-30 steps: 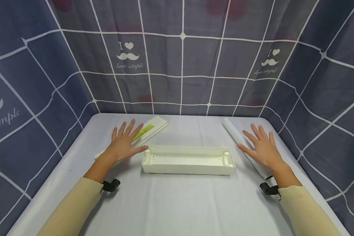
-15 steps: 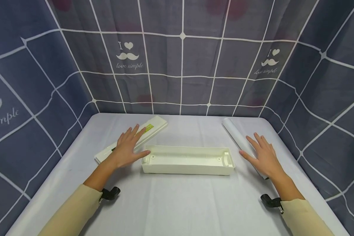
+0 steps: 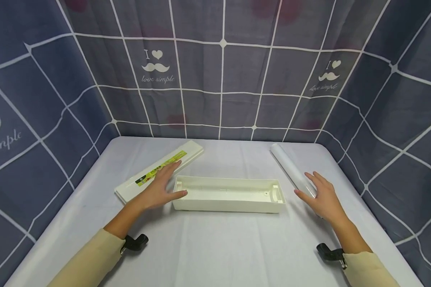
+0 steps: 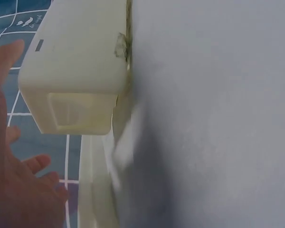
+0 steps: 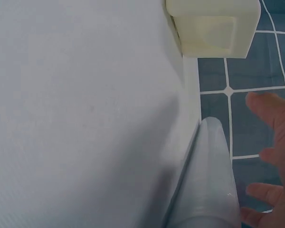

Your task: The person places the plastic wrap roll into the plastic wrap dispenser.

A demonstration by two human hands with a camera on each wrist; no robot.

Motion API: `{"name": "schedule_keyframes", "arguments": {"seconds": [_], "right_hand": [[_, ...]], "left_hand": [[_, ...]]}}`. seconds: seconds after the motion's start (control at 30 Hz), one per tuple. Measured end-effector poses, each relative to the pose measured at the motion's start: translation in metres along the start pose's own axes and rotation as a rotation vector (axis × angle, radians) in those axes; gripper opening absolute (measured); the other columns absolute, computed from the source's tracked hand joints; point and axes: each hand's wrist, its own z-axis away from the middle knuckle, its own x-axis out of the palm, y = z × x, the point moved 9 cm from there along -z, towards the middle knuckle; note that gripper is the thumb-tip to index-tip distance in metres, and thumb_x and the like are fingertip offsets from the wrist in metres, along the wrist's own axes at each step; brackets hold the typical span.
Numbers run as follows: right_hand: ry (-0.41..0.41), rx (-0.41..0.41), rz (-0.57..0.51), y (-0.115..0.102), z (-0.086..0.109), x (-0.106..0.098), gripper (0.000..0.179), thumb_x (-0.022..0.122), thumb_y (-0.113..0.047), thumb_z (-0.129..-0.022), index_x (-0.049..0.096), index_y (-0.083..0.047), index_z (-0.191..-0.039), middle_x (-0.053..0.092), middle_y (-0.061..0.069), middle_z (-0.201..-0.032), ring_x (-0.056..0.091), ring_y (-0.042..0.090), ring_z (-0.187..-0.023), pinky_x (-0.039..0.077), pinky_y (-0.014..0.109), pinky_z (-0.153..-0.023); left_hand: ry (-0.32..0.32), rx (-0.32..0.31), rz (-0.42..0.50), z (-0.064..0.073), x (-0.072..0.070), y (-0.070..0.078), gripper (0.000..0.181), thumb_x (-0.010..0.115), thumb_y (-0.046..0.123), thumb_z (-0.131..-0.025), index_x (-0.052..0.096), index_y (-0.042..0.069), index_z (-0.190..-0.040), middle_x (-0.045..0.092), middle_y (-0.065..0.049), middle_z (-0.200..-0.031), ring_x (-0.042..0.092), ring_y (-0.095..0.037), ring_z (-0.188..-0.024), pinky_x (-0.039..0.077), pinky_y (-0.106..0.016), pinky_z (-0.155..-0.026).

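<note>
Box (image 3: 229, 205) centred on the bench (image 3: 219, 251), I have since a second ago drawn the left hand (image 3: 155, 195) back toward its left end, uncovering the lid (image 3: 159, 167), and the right hand (image 3: 327, 203) back along the roll (image 3: 291, 167), both relaxed, apart, nothing yet gripped.

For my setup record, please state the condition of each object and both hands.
Long cream plastic box: upright, open on top.
Flat cream plastic lid with lime label: off the box, label up.
Glossy whitish cylindrical roll: lying down, outside the box.
Left hand: fingers relaxed, holding nothing.
Right hand: fingers relaxed, holding nothing.
</note>
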Motion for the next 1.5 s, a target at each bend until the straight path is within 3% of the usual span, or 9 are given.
{"name": "schedule_keyframes", "arguments": {"seconds": [0.13,0.3,0.47,0.6,0.83,1.13,1.23,1.37,1.5], "right_hand": [[0.001,0.043,0.025,0.005,0.003,0.000,0.081,0.076,-0.045,-0.090,0.046,0.003,-0.148,0.038,0.038,-0.152,0.035,0.063,-0.136,0.032,0.076,-0.106],[-0.030,0.124,0.020,0.016,0.006,0.002,0.084,0.078,-0.046,-0.088,0.046,0.003,-0.148,0.042,0.038,-0.150,0.039,0.058,-0.137,0.035,0.072,-0.108],[-0.080,0.208,-0.009,0.026,0.012,0.004,0.090,0.078,-0.051,-0.088,0.042,0.000,-0.153,0.045,0.037,-0.148,0.048,0.056,-0.130,0.049,0.066,-0.095],[-0.106,0.244,-0.038,0.033,0.017,0.004,0.090,0.077,-0.053,-0.088,0.042,-0.001,-0.153,0.050,0.039,-0.143,0.056,0.054,-0.121,0.058,0.054,-0.080],[-0.124,0.263,-0.097,0.040,0.023,0.003,0.088,0.080,-0.049,-0.087,0.045,0.000,-0.152,0.058,0.034,-0.133,0.061,0.044,-0.111,0.053,0.031,-0.066],[-0.107,0.294,-0.158,0.050,0.028,0.004,0.087,0.083,-0.045,-0.085,0.047,0.001,-0.150,0.063,0.028,-0.129,0.060,0.023,-0.098,0.052,0.025,-0.065],[-0.091,0.303,-0.173,0.053,0.029,0.004,0.086,0.084,-0.042,-0.085,0.048,0.002,-0.149,0.062,0.028,-0.135,0.061,0.025,-0.105,0.050,0.017,-0.066],[-0.089,0.326,-0.216,0.056,0.030,0.005,0.087,0.084,-0.041,-0.086,0.046,0.004,-0.150,0.057,0.029,-0.143,0.059,0.038,-0.122,0.045,0.008,-0.068],[-0.095,0.344,-0.240,0.057,0.030,0.006,0.086,0.083,-0.040,-0.087,0.045,0.004,-0.150,0.056,0.030,-0.144,0.056,0.043,-0.128,0.044,0.007,-0.068]], "left_hand": [[-0.030,-0.026,0.035,0.002,0.005,-0.003,0.105,0.080,0.054,-0.084,0.020,0.025,-0.165,0.021,-0.015,-0.169,0.020,-0.041,-0.156,0.027,-0.071,-0.119],[-0.055,-0.020,0.124,0.004,0.011,-0.005,0.105,0.085,0.048,-0.082,0.025,0.020,-0.163,0.029,-0.013,-0.166,0.038,-0.041,-0.148,0.036,-0.060,-0.119],[-0.072,0.027,0.235,0.005,0.014,-0.006,0.106,0.090,0.033,-0.079,0.028,0.007,-0.161,0.035,-0.022,-0.161,0.045,-0.042,-0.143,0.038,-0.055,-0.118],[-0.086,0.034,0.301,0.006,0.015,-0.008,0.104,0.091,0.025,-0.078,0.029,0.005,-0.160,0.035,-0.024,-0.161,0.046,-0.044,-0.143,0.037,-0.057,-0.119],[-0.148,0.007,0.389,0.007,0.019,-0.011,0.105,0.092,0.021,-0.077,0.030,0.005,-0.159,0.036,-0.020,-0.161,0.044,-0.042,-0.144,0.036,-0.054,-0.119],[-0.224,0.023,0.535,0.007,0.024,-0.015,0.107,0.091,0.009,-0.076,0.025,0.004,-0.160,0.033,-0.018,-0.162,0.037,-0.042,-0.149,0.036,-0.010,-0.112],[-0.239,0.022,0.560,0.007,0.026,-0.016,0.105,0.090,0.008,-0.077,0.024,0.003,-0.160,0.035,-0.018,-0.161,0.036,-0.042,-0.149,0.037,-0.017,-0.115],[-0.244,0.011,0.567,0.006,0.026,-0.017,0.103,0.090,0.009,-0.078,0.026,0.002,-0.158,0.037,-0.016,-0.159,0.038,-0.041,-0.149,0.037,-0.032,-0.120],[-0.242,0.007,0.578,0.006,0.025,-0.016,0.100,0.089,0.006,-0.077,0.029,0.002,-0.157,0.039,-0.017,-0.157,0.039,-0.041,-0.148,0.037,-0.034,-0.120]]}}
